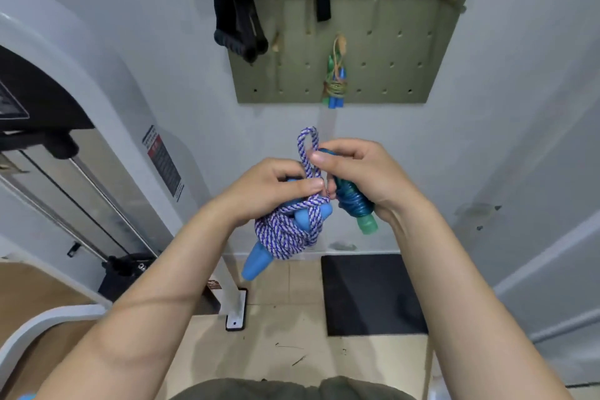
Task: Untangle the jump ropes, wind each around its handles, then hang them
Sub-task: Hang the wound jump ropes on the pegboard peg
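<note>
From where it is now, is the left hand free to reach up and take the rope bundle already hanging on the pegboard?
Probably not yet. The left hand grips the blue-and-white rope, so its fingers are occupied. The path up to the hanging bundle on the pegboard looks unobstructed.

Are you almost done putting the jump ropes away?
Partly. One wound rope already hangs on the pegboard. The left hand grips the purple-and-white rope, wound around its blue handles, while the right hand pinches its loop and also holds a wound green rope. Left: finish that loop, then hang both.
</note>
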The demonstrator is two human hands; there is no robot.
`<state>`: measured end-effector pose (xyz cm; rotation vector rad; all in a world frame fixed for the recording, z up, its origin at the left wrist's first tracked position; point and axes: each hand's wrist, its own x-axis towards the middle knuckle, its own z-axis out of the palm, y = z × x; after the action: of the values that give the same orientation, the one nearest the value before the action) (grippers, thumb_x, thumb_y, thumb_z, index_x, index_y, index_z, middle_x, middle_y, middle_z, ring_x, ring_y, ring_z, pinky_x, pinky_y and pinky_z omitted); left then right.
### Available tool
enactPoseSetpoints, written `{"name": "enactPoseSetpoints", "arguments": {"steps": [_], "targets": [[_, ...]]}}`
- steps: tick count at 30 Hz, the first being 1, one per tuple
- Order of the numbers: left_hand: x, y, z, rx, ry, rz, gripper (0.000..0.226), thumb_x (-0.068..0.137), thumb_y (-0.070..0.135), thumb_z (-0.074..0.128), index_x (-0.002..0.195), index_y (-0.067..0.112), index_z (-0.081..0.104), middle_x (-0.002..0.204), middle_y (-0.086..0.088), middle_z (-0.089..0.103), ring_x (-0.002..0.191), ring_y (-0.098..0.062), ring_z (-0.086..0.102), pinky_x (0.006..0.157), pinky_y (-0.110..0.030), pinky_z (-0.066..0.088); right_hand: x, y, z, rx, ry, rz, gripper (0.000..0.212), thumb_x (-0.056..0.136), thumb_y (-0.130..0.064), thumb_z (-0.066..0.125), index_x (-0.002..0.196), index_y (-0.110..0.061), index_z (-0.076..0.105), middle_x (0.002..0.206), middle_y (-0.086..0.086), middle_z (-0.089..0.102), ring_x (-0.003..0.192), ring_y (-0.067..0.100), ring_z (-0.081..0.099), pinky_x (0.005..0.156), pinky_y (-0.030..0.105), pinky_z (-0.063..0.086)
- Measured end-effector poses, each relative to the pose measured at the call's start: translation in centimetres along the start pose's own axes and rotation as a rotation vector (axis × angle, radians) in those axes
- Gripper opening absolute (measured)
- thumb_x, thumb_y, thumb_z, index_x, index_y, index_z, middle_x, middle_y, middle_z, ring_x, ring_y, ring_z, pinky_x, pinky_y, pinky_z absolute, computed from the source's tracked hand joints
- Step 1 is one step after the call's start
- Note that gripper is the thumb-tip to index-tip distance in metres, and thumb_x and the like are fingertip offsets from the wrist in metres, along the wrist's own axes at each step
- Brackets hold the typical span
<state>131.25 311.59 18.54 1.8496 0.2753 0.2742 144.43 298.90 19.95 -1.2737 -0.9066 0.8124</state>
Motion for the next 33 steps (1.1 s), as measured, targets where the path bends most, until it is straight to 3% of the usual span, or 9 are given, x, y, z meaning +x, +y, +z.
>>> {"name": "enactPoseSetpoints", "arguments": {"steps": [3, 6, 10, 12, 16, 25, 33], "targets": [[0.1, 0.5, 0.7, -0.008, 0.025, 0.004, 0.048, 0.079, 0.034, 0.073, 0.097, -0.011, 0.069, 0.098, -0.025, 0.072, 0.086, -0.020, 0.064, 0.089, -0.042, 0.052, -0.3, 0.0, -0.7, -0.011, 0.019, -0.042, 0.009, 0.085, -0.016, 0.071, 0.081, -0.009, 0.072, 0.058, 0.006, 0.059, 0.046, 0.015, 0.053, 0.049, 0.021, 0.046], [0.3, -0.4, 1.6, -0.067, 0.154, 0.005, 0.049, 0.076, 0.038, 0.071, 0.090, -0.009, 0.071, 0.086, -0.033, 0.066, 0.082, -0.021, 0.056, 0.080, -0.036, 0.043, -0.6, 1.0, -1.7, -0.048, 0.063, -0.043, 0.011, 0.088, -0.018, 0.069, 0.081, -0.009, 0.070, 0.066, 0.004, 0.064, 0.048, 0.016, 0.055, 0.050, 0.021, 0.046], [0.9, -2.9, 2.9, -0.126, 0.268, -0.002, 0.014, 0.086, 0.022, 0.072, 0.079, 0.010, 0.075, 0.079, -0.004, 0.074, 0.080, -0.015, 0.064, 0.082, -0.031, 0.051, -0.5, 3.9, -2.6, -0.052, 0.074, 0.014, 0.009, 0.089, -0.015, 0.068, 0.081, -0.010, 0.067, 0.063, 0.002, 0.066, 0.048, 0.015, 0.056, 0.052, 0.024, 0.048], [1.7, -4.0, 3.1, -0.153, 0.261, -0.021, 0.015, 0.089, 0.022, 0.070, 0.080, 0.010, 0.073, 0.079, -0.002, 0.075, 0.081, -0.016, 0.067, 0.085, -0.034, 0.054, -0.2, 5.2, -3.0, -0.012, 0.079, 0.039, 0.004, 0.089, -0.010, 0.067, 0.090, -0.006, 0.066, 0.069, 0.007, 0.067, 0.050, 0.014, 0.057, 0.053, 0.024, 0.049], [4.4, -5.6, 2.9, -0.193, 0.253, -0.064, 0.019, 0.095, 0.023, 0.064, 0.080, 0.013, 0.068, 0.071, 0.001, 0.071, 0.073, -0.014, 0.066, 0.071, -0.031, 0.052, 1.7, 6.8, -4.7, -0.030, 0.134, 0.076, 0.007, 0.088, -0.012, 0.068, 0.092, -0.006, 0.066, 0.070, 0.006, 0.066, 0.050, 0.016, 0.055, 0.054, 0.024, 0.049], [15.5, -7.6, 0.4, -0.355, 0.408, 0.014, 0.014, 0.097, 0.012, 0.060, 0.083, 0.012, 0.065, 0.066, -0.001, 0.054, 0.060, -0.009, 0.053, 0.054, -0.023, 0.051, 11.1, 7.1, -9.8, -0.125, 0.261, 0.009, 0.009, 0.085, -0.017, 0.071, 0.078, -0.021, 0.068, 0.059, 0.000, 0.054, 0.051, 0.013, 0.050, 0.053, 0.027, 0.050], [27.1, -6.7, -3.7, -0.424, 0.427, 0.128, 0.015, 0.100, 0.010, 0.056, 0.086, 0.013, 0.060, 0.067, 0.000, 0.066, 0.068, -0.016, 0.068, 0.053, -0.027, 0.054, 21.9, 4.8, -13.5, -0.241, 0.402, -0.109, 0.011, 0.089, -0.019, 0.068, 0.078, -0.023, 0.068, 0.067, 0.002, 0.062, 0.057, 0.019, 0.056, 0.058, 0.028, 0.049]]}}
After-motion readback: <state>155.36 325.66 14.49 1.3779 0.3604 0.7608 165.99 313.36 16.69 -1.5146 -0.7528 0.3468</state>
